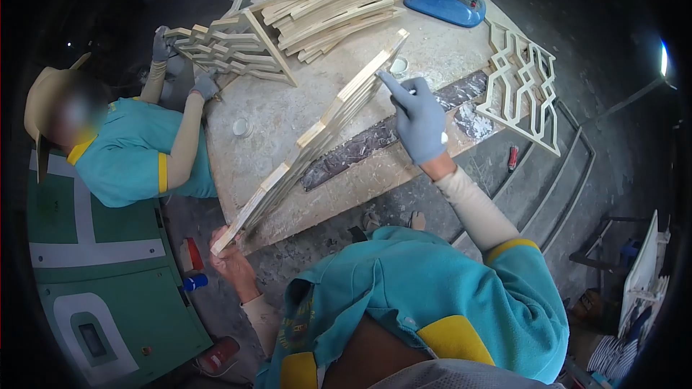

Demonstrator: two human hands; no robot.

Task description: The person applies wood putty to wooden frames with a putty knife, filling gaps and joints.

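Note:
A wooden lattice panel (317, 133) stands on edge, tilted, over the worktable (346, 94). My left hand (234, 263), bare, grips its near lower end. My right hand (419, 119) wears a grey glove; its index finger stretches to the panel's upper part and the other fingers curl in. What those curled fingers hold, if anything, I cannot make out. A dark, paint-spotted strip (360, 151) lies on the table below the panel. Just beyond the panel's far end is a small white-rimmed cup (398, 66).
At left, a co-worker (137, 144) in grey gloves handles another lattice panel (234, 50). Curved wooden pieces (324, 21) are stacked at the back near a blue fan (443, 0). One lattice (522, 86) overhangs the table's right edge. A round container (242, 127) sits left; metal bars (559, 173) lie right.

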